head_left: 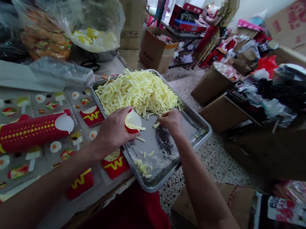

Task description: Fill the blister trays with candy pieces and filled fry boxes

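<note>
My left hand [115,129] is wrapped round a small red and white french fry carton [134,118], its mouth turned towards the tray; a pale fry lies across its lip. At the lower edge of a large heap of pale yellow french fries [139,90], the fingers of my right hand [172,121] are pinched together, with a fry [156,124] at their tips. Exactly how many pieces they grip is hidden. Both hands are over a metal tray [139,151], where a few short broken bits [143,167] lie near the front corner.
A long stack of nested red cartons [27,128] lies on the patterned table cover, beside flat red cartons [92,115]. Behind are a bag of burger-like pieces [45,36] and a plastic-lined bowl [96,49]. Cardboard boxes [158,51] crowd the floor; a person [217,23] stands further back.
</note>
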The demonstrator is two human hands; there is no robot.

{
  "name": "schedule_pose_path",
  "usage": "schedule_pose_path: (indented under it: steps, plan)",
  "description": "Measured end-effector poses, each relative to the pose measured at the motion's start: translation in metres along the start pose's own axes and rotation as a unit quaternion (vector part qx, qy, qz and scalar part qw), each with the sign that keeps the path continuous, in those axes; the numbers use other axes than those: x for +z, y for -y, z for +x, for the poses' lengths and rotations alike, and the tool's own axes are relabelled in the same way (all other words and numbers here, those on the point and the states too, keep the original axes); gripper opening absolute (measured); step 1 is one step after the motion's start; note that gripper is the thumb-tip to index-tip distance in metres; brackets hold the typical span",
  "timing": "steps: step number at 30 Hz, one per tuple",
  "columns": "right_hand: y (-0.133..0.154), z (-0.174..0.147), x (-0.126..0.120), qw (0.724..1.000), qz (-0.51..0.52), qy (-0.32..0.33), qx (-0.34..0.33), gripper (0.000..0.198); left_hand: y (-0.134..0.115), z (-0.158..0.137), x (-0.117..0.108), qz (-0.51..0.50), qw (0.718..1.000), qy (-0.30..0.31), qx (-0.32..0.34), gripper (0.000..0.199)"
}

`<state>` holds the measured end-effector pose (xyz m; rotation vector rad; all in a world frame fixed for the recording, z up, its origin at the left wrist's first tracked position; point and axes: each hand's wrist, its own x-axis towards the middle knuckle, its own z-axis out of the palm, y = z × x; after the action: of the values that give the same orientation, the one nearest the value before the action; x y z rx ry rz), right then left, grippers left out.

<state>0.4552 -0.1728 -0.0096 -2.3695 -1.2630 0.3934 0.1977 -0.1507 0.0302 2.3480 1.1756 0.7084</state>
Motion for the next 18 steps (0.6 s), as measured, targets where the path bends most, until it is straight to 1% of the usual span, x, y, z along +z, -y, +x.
schedule_pose_path:
  steps: [1,3,6,9,11,12,13,15,16,17,18]
  plan:
    - [0.002,-0.001,-0.001,1.000,0.016,0.001,0.008,0.010,-0.003,0.001,0.003,0.007,1.000,0.016,0.004,0.080]
    - [0.003,-0.003,-0.005,0.994,0.106,0.018,0.036,0.009,-0.007,0.002,0.007,0.024,0.998,0.048,0.011,0.079]
    - [0.004,-0.008,-0.019,0.968,0.239,0.054,0.062,0.016,-0.004,-0.001,0.008,0.032,0.997,0.073,0.019,0.079]
    - [0.015,-0.022,-0.031,0.937,0.333,0.095,0.038,0.023,0.004,-0.008,0.008,0.007,0.998,0.062,0.014,0.084]
    - [0.034,-0.037,-0.029,0.917,0.383,0.114,0.004,0.024,0.006,-0.012,0.010,-0.021,0.999,0.044,0.012,0.086]
    - [0.047,-0.044,-0.024,0.919,0.381,0.102,-0.023,0.023,0.007,-0.014,0.011,-0.034,0.999,0.033,0.008,0.085]
    - [0.061,-0.053,-0.017,0.931,0.354,0.074,-0.055,0.021,0.006,-0.017,0.012,-0.043,0.999,0.018,-0.001,0.084]
    - [0.090,-0.072,-0.002,0.959,0.251,0.008,-0.132,0.017,0.004,-0.025,0.011,-0.049,0.998,-0.026,-0.034,0.077]
    - [0.103,-0.084,0.005,0.967,0.190,-0.016,-0.171,0.016,0.004,-0.030,0.009,-0.046,0.996,-0.047,-0.052,0.073]
    - [0.114,-0.096,0.010,0.969,0.134,-0.023,-0.207,0.016,0.004,-0.038,0.007,-0.041,0.994,-0.069,-0.072,0.068]
    - [0.121,-0.108,0.013,0.966,0.090,-0.010,-0.243,0.019,0.005,-0.046,0.005,-0.035,0.993,-0.079,-0.083,0.064]
